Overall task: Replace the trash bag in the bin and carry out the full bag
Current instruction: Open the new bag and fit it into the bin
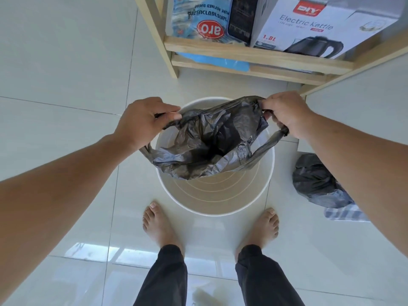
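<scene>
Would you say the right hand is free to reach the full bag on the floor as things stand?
Probably not yet: the right hand grips a handle of the new bag over the bin. The full bag lies unobstructed beneath that arm, so letting go should suffice.

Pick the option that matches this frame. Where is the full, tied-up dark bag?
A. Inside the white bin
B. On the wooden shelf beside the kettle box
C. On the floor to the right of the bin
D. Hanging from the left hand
C: the full bag lies on the floor right of the white bin, while both hands hold only the empty bag open over it.
</scene>
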Tool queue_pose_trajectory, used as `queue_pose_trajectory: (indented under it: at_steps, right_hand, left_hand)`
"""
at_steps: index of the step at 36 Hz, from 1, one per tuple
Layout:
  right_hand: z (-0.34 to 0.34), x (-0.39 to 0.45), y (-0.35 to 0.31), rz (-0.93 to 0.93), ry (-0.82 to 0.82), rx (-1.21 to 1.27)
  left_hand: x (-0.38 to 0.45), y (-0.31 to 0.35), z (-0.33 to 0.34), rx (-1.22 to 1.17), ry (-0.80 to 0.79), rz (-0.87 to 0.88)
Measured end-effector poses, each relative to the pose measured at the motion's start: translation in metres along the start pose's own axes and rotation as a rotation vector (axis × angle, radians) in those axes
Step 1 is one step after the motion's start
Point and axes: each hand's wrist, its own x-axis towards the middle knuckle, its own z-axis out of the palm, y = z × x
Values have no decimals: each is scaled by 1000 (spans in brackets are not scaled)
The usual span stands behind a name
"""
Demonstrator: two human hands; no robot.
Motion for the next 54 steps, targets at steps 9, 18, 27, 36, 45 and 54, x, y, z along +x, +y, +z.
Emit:
queue_pose_trajectory:
  at_steps: [9,18,27,36,45,54]
  right_hand:
    - [9,1,6,284,-48,77]
    - [8,1,9,293,-138,302]
    - [-3,-10,26,305,-371,518]
    - [-7,-10,20,268,-283,550]
    - [-19,-16,22,258,-409,439]
    - [1,-14,9,275,-169,298]
  left_hand:
    - [22,6,-2,1,-228,-125]
    - [30,2,-7,141,-164,-98]
    - [45,8,6,-252,-107,-729]
    - [46,19,-3,-545,-342,-757]
    - [31,-2,-4,-644,-309,-701]
    - [54,9,11,-751,-131,-968]
